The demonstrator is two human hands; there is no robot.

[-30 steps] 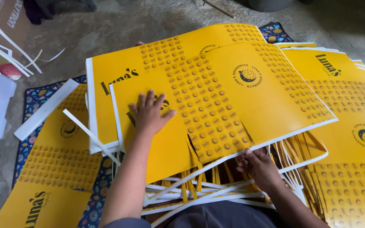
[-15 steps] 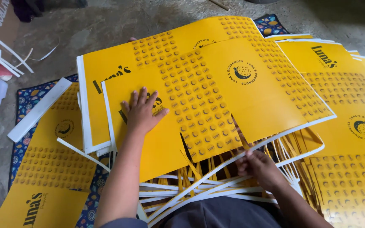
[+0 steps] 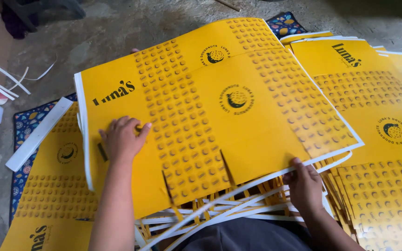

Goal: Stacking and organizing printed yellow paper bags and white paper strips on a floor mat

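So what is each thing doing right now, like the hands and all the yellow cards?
Left hand: flat on the top yellow card.
Right hand: gripping the card's near edge.
Top yellow card: unfolded, near edge lifted off the pile.
Right stack of cards: lying flat.
Left card: flat on the patterned mat.
White strips: loose, scattered.

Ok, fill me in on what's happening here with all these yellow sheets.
A person sits over a heap of flat, printed yellow cardboard sheets with white edges. The left hand lies spread on the top sheet, near its left side. The right hand grips the near edge of the pile, fingers curled over the white border. More sheets are stacked to the right and lower left. Loose white trimmed strips lie under the pile, on a patterned mat over the concrete floor.
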